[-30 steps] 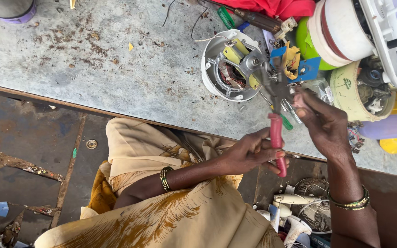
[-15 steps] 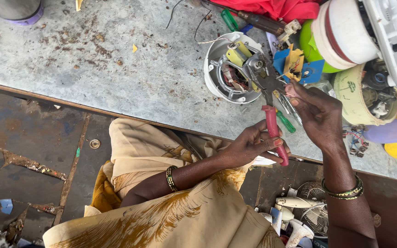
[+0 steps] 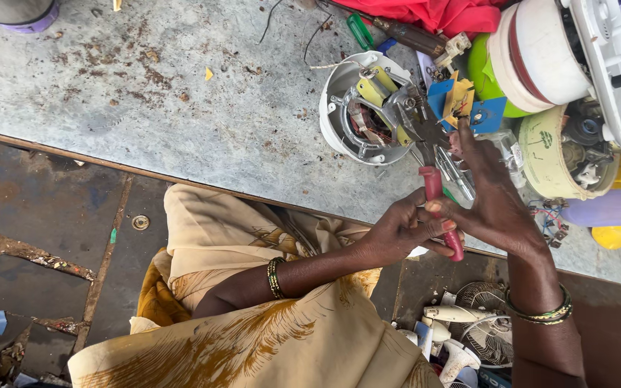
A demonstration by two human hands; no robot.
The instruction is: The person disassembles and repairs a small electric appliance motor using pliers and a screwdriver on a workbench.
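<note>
We grip the pliers with both hands at the table edge. Our left hand is wrapped around the red handles, fingers curled tight, with the lower handle end sticking out past the fingers on the far side of the palm. Our right hand lies against the same tool from the opposite side, its fingers extended along the metal shank and its thumb touching the handles just beside the left fingertips; we cannot tell whether this hand truly clamps the tool or only steadies it. Directly ahead of the grip, the metal head of the pliers reaches into the open white motor housing, which lies on the table with its windings and yellow parts exposed; the head's exact contact point inside is too cluttered to make out. Just beyond the right fingertips sit small blue and yellow parts. Outboard of the right hand, well clear of the grip, stand a white appliance body and a cream round casing. Below the grip, past the table edge, small white fan parts lie on the ground. Bangles circle our left wrist.
</note>
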